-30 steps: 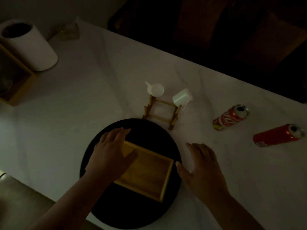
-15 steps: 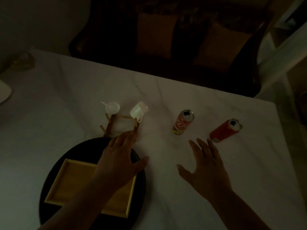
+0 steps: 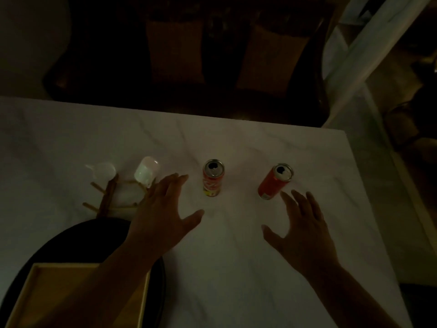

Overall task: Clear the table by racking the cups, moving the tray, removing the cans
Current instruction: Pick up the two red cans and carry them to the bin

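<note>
- Although the room is dim, we see a pale marbled surface [image 3: 236,268] from above, with two bare hands reaching forward over it.
- Our left hand [image 3: 163,216] is released, fingers spread, grasping nothing; its fingertips lie just beside the left can, not touching it.
- Our right hand [image 3: 305,233] is likewise released and spread, empty, its fingertips near the bottom end of the right can.
- The left can [image 3: 212,177], red with a yellow base, has its opened top pointing away from us; we cannot tell whether it stands or lies flat.
- The right can [image 3: 275,182], plain red, tilts with its opened top to the upper right.
- The two cans sit well apart, side by side near the middle of the surface.
- To the left stands a small wooden rack [image 3: 107,197] with two white cups [image 3: 146,174] mouth-down on its pegs; the left hand overlaps the rack's right side.
- At the lower left a wooden tray [image 3: 30,294] rests on a round black mat [image 3: 71,237]; our left forearm crosses above both.
- Beyond the far edge of the surface sits a dark chair [image 3: 179,55] with cushions.
</note>
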Action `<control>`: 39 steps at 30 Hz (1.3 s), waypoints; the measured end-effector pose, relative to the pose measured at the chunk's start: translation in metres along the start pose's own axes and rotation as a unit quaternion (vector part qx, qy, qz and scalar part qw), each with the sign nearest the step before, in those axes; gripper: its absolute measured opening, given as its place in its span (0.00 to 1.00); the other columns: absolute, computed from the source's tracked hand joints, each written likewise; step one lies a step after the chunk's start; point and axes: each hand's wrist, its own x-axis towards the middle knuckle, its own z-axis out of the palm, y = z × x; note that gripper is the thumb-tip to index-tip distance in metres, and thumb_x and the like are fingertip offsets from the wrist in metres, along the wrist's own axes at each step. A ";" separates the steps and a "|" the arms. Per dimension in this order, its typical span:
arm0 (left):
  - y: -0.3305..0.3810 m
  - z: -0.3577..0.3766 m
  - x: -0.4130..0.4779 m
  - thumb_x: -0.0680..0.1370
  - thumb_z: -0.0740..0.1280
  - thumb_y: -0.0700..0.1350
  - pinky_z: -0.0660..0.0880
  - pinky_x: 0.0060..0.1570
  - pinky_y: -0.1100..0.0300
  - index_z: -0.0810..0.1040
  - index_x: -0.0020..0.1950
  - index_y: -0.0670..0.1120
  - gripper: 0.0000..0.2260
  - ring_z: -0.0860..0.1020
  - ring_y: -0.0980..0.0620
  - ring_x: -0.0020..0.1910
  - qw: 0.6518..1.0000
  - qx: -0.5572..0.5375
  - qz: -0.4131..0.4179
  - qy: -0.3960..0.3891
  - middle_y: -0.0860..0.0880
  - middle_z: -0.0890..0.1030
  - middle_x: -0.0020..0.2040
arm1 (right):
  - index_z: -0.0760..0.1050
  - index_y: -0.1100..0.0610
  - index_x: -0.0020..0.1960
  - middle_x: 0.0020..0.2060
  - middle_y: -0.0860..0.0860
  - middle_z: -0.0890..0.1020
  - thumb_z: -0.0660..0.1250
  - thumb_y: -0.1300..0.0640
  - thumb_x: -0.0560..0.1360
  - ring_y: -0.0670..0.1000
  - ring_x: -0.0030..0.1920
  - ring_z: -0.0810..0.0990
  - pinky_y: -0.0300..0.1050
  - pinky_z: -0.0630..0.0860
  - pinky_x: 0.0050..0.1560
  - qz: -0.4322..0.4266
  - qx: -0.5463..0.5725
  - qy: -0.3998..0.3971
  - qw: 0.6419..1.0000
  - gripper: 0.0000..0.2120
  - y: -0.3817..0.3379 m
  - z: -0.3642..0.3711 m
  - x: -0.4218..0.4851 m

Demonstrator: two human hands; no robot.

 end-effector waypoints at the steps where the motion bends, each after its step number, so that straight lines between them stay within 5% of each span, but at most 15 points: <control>1: 0.004 0.002 0.006 0.69 0.65 0.71 0.72 0.66 0.40 0.62 0.78 0.55 0.41 0.68 0.42 0.73 1.000 0.004 0.000 0.000 0.49 0.68 0.77 | 0.59 0.52 0.82 0.81 0.55 0.62 0.55 0.22 0.71 0.60 0.83 0.49 0.60 0.58 0.79 0.004 0.000 0.004 1.000 0.49 0.006 -0.002 0.004; 11: 0.031 0.025 0.051 0.68 0.74 0.66 0.74 0.56 0.43 0.61 0.79 0.54 0.44 0.72 0.39 0.66 0.999 0.013 0.020 0.025 0.48 0.70 0.74 | 0.48 0.47 0.83 0.83 0.56 0.58 0.60 0.23 0.68 0.62 0.82 0.52 0.58 0.54 0.76 0.006 0.039 0.032 0.999 0.52 0.027 -0.011 0.058; 18: 0.037 0.032 0.065 0.68 0.76 0.63 0.70 0.51 0.47 0.64 0.78 0.54 0.42 0.75 0.40 0.64 0.999 0.007 0.016 0.031 0.47 0.74 0.70 | 0.48 0.45 0.83 0.81 0.55 0.61 0.75 0.32 0.68 0.63 0.77 0.64 0.62 0.71 0.70 0.012 0.076 0.016 0.997 0.54 0.028 -0.001 0.088; 23: 0.044 0.033 0.070 0.69 0.77 0.62 0.63 0.48 0.53 0.66 0.77 0.54 0.39 0.77 0.42 0.62 1.000 0.013 0.000 0.025 0.47 0.78 0.65 | 0.52 0.47 0.82 0.75 0.54 0.68 0.71 0.31 0.65 0.61 0.71 0.71 0.58 0.75 0.63 0.018 0.091 0.017 0.996 0.53 0.028 0.003 0.100; 31: 0.044 0.031 0.079 0.73 0.76 0.58 0.78 0.52 0.47 0.74 0.67 0.49 0.27 0.80 0.43 0.53 0.999 -0.048 -0.017 0.009 0.46 0.81 0.55 | 0.62 0.48 0.79 0.71 0.53 0.73 0.76 0.47 0.72 0.60 0.68 0.75 0.57 0.77 0.60 0.013 0.124 0.036 0.992 0.40 0.016 0.004 0.107; 39: 0.024 0.013 0.048 0.70 0.75 0.61 0.79 0.47 0.48 0.73 0.60 0.53 0.24 0.81 0.46 0.47 0.996 -0.067 -0.001 0.053 0.49 0.81 0.50 | 0.65 0.47 0.75 0.65 0.53 0.75 0.73 0.43 0.71 0.58 0.62 0.79 0.48 0.75 0.52 -0.012 0.158 0.055 0.986 0.35 -0.012 0.001 0.067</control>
